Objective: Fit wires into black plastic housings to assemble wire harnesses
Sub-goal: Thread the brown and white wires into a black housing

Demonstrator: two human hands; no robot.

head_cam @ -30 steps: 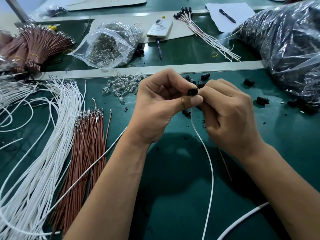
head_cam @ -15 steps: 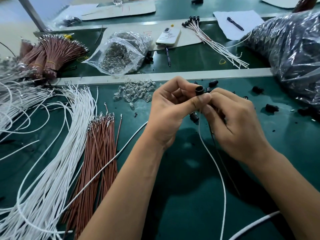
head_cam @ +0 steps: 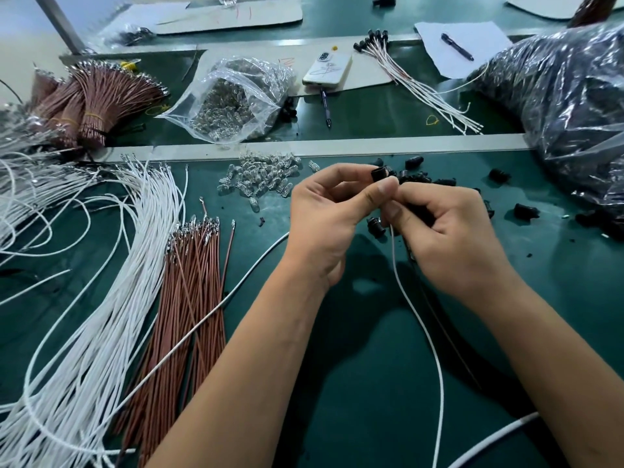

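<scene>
No lettering, label or number anywhere on the bench is legible.

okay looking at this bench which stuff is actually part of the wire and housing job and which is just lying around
In the job:
left hand pinching a black housing
right hand on the white wire
loose housings
white wires
brown wires

Lying about:
phone
pens
paper
rubber band

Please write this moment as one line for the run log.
step: wire fitting | left hand: pinches small black plastic housing | right hand: holds thin white wire below housing | surface: green mat
</scene>
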